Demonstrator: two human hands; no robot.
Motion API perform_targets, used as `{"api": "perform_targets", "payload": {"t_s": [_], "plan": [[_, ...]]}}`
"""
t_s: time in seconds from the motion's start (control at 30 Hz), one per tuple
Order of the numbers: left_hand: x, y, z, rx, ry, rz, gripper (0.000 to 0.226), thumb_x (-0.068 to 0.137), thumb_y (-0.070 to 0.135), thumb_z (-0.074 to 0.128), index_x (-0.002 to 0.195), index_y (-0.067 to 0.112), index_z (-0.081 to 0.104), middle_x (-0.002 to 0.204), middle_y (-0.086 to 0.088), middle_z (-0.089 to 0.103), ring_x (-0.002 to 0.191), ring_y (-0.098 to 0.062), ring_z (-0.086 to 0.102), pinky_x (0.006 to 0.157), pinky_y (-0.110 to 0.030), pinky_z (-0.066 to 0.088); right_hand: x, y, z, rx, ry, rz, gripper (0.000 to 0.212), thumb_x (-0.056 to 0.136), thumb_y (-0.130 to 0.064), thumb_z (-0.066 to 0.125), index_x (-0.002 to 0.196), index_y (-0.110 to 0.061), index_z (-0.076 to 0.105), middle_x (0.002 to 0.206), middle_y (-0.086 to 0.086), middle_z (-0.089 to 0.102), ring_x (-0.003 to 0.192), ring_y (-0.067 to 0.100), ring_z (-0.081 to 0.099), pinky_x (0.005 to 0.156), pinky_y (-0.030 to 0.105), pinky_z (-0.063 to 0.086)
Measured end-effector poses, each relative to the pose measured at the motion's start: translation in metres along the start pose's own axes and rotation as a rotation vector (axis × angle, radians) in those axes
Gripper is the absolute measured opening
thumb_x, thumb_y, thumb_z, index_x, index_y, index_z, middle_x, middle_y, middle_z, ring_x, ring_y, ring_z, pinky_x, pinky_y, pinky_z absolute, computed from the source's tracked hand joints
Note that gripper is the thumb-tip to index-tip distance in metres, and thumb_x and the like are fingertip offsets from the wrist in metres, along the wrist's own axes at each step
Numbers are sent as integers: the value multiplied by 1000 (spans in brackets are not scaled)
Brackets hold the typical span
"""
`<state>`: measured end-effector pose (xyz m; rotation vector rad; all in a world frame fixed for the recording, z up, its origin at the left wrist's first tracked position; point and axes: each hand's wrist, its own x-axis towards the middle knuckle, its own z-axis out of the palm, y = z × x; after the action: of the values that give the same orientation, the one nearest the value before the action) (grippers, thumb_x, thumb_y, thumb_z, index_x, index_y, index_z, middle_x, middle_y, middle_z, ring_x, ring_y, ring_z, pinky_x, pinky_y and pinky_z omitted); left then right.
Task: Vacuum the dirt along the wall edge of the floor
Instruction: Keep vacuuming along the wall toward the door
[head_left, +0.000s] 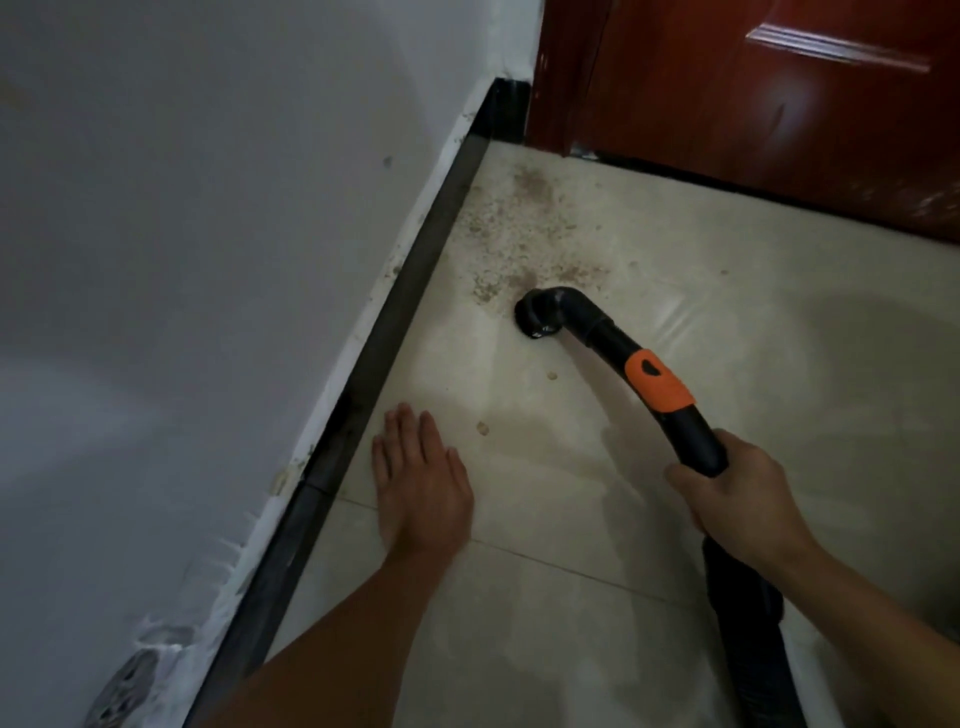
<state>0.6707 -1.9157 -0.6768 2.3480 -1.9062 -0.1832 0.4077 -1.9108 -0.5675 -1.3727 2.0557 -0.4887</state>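
Black plastic fills the right hand: the fingers are curled firmly round the curved vacuum pipe, holding it near its back end. Behind the fist a ribbed black hose runs down towards the lower edge of the view. Ahead of the fist the pipe carries an orange band, then bends in an elbow to a round nozzle set mouth-down against the pale tiled floor.

The dirt starts right at the nozzle and spreads away from it: brown and greyish crumbs and fine dust, thickest in patches, speckled over the tile along the dark skirting board as far as the corner by the reddish-brown door. Two pale loose bits lie nearer, between the nozzle and the left hand.

That hand holds nothing; it lies flat on the floor, palm down, fingers straight and close together, just beside the skirting board. Above the board rises a white wall, chipped and flaking along its bottom edge.
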Motion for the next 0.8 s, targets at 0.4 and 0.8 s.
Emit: {"api": "perform_targets", "payload": {"t_s": [0.4,0.8], "plan": [[0,0,1,-38,7,8,60,97,32,21,142,0,43,153,-21,34,144,-32,27,115,-49,24,24,-41,20,-11,-105,-77,17,79,-15,72,78,-21,56,61,7,60,48,21,57,46,25,42],[1,1,2,-45,11,15,59,97,32,23,142,1,43,154,-20,32,145,-31,26,115,-47,20,85,-98,56,94,-73,-58,20,77,-23,71,92,-11,64,72,15,68,56,30,63,58,37,57]]}}
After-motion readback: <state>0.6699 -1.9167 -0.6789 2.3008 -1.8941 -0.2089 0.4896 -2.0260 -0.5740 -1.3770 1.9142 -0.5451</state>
